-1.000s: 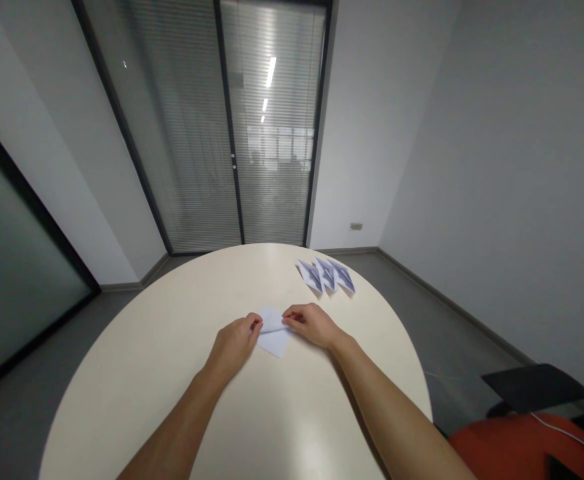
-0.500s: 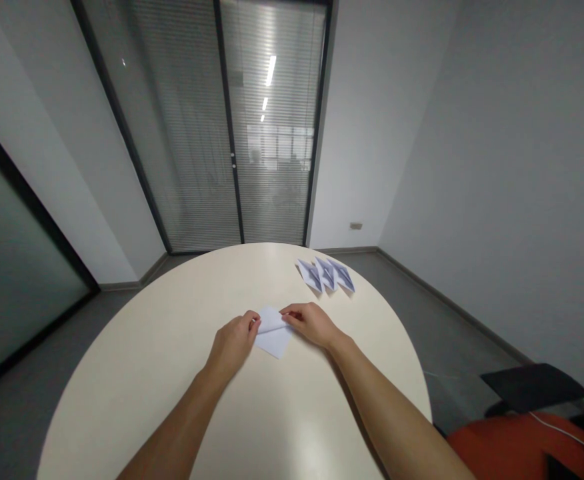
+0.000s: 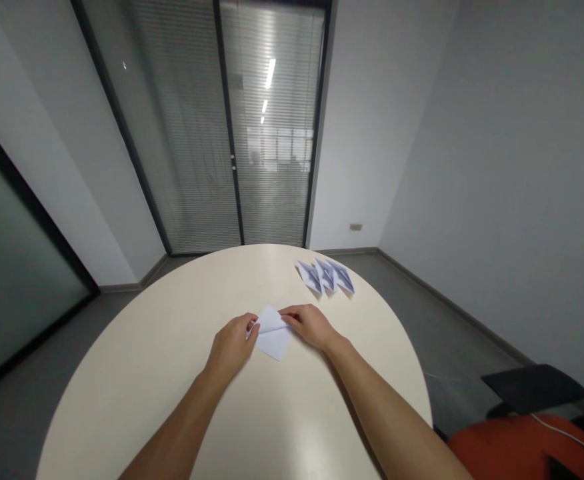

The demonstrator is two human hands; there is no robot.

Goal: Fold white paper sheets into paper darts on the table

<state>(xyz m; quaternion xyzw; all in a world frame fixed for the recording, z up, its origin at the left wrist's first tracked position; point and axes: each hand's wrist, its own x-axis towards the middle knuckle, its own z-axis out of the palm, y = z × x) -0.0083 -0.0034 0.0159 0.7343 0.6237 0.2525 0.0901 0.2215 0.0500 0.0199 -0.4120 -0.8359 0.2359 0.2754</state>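
A folded sheet of white paper [image 3: 273, 341] lies at the middle of the round table, with a crease or folded edge running across it. My left hand [image 3: 233, 341] pinches its left corner between thumb and fingers. On the opposite side, my right hand [image 3: 311, 325] grips the right corner, thumb below and index finger reaching along the upper edge. Fingertips hide both corners. Beyond my right hand, three folded paper boats [image 3: 325, 275] stand in a row, close against one another.
The round cream table [image 3: 137, 387] spans the foreground. An orange chair seat [image 3: 512, 447] with a black part [image 3: 536, 387] is at the lower right. Glass panels with blinds [image 3: 192, 147] rise behind the table.
The fingers of my left hand have shifted slightly at the paper's left corner, showing a bit more of the sheet. My right hand stays almost still; the paper boats have not moved.
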